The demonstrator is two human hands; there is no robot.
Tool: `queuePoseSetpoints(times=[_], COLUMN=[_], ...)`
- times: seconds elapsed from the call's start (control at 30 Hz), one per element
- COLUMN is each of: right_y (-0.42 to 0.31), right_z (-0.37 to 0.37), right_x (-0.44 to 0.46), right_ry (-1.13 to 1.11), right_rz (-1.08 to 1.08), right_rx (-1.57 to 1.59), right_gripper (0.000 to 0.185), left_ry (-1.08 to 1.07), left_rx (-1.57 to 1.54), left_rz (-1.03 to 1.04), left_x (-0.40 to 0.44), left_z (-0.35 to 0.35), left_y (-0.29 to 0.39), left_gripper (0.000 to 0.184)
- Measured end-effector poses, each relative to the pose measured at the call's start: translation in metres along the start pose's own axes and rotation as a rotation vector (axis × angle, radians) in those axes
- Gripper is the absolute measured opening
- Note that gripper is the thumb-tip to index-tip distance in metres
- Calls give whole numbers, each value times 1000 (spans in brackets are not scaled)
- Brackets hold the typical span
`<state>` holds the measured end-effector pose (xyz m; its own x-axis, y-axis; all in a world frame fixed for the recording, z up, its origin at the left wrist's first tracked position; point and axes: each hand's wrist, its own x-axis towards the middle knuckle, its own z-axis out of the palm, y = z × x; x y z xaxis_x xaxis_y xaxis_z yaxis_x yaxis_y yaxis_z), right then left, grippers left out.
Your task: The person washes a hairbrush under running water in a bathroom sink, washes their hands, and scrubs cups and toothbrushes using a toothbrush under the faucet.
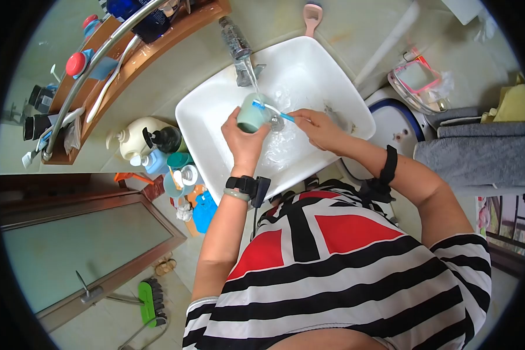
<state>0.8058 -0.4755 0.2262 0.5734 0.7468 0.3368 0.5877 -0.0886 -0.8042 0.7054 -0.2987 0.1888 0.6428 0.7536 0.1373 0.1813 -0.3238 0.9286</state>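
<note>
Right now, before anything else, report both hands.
Left hand: closed around the pale green cup.
Right hand: closed on the blue-and-white toothbrush, bristles at the cup.

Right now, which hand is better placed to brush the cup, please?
Probably your right hand: it holds the toothbrush, whose head appears close to the cup. Your left hand is busy gripping that cup by the running water.
</note>
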Motion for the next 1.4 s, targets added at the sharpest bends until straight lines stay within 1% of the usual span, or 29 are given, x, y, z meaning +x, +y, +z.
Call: queuePoseSetpoints(times=[0.07, 0.1, 0.17, 0.2, 0.27, 0.3, 0.37, 0.4, 0.47, 0.5, 0.57, 0.6, 0.67, 0.7, 0.77, 0.8, 0.87, 0.9, 0.97, 1.0, 1.03, 1.1, 1.13, 1.17, 1.23, 1.27, 1.33, 1.4], right_y=[-44, -42, -33, -24, -11, -10, -13, -14, -16, -15, -12, -12, -13, -13, -11, -13, -18, -17, -14, -16, -18, -17, -15, -16, -18, -18, -16, -16], right_z=[-22, -22, -26, -28, -31, -30, -28, -27, -25, -24, -22, -21, -19, -19, -17, -16, -14, -11, -4, -3, -3, 1, 2, 1, -2, -3, -3, -1], right_x=[13, 13, 12, 10, 6, 5, 3, 3, 3, 3, 0, -1, 0, -1, -2, -2, -2, -3, -7, -8, -7, -10, -11, -10, -10, -10, -10, -9], right_ry=[-270, -273, -286, -287, -365, -369, -321, -326, -281, -284, -301, -303, -281, -281, -304, -308, -310, -319, -290, -283, -297, -263, -256, -266, -264, -269, -262, -253], right_rz=[1032, 1032, 1159, 1160, 1178, 1182, 1191, 1192, 1221, 1221, 1149, 1151, 1189, 1190, 1160, 1157, 1109, 1099, 1034, 1028, 1015, 1019, 1014, 1007, 1007, 1005, 991, 980], right_rx=[679, 679, 994, 992, 1341, 1338, 1269, 1268, 1157, 1155, 1121, 1119, 1082, 1081, 1070, 1067, 1009, 1003, 1023, 1018, 1011, 950, 941, 938, 918, 914, 911, 880], right_gripper=[30, 30, 28, 28, 29, 29, 29, 29, 28, 28, 28, 28, 29, 29, 30, 30, 31, 31, 32, 33, 33, 33, 34, 34, 31, 31, 31, 32], left_ry=[3, 6, -30, -29, -125, -123, -235, -232, -271, -268, -313, -311, -303, -302, -256, -250, -269, -255, -160, -96, -77, -4, -71, -59, -71, -65, -73, -94], left_rx=[369, 370, 484, 483, 566, 565, 678, 679, 750, 748, 758, 757, 688, 687, 418, 417, 291, 288, 240, 262, 260, 314, 269, 269, 235, 233, -11, 29], left_rz=[277, 275, 227, 225, 266, 261, 223, 220, 129, 128, 51, 49, 61, 60, 34, 34, -43, -40, -50, -17, -12, 39, -1, -1, -67, -67, -143, -131], left_x=[-3, -5, -7, -6, -4, -3, 2, 3, 4, 5, 7, 6, 6, 7, 12, 13, 15, 16, 19, 17, 18, 20, 21, 22, 24, 25, 27, 23], left_z=[-2, -2, -2, -4, -7, -7, -7, -6, -7, -8, -11, -11, -13, -13, -11, -8, 0, 4, 10, 12, 15, 17, 18, 17, 16, 18, 26, 23], left_y=[10, 15, 25, 27, 27, 25, 18, 16, 14, 14, 15, 16, 20, 23, 31, 30, 27, 22, 16, 15, 14, 12, 11, 15, 24, 19, 3, 14], left_gripper=[68, 68, 70, 70, 71, 71, 74, 74, 75, 75, 77, 77, 68, 68, 52, 52, 38, 38, 36, 30, 30, 24, 23, 23, 24, 24, 25, 23])
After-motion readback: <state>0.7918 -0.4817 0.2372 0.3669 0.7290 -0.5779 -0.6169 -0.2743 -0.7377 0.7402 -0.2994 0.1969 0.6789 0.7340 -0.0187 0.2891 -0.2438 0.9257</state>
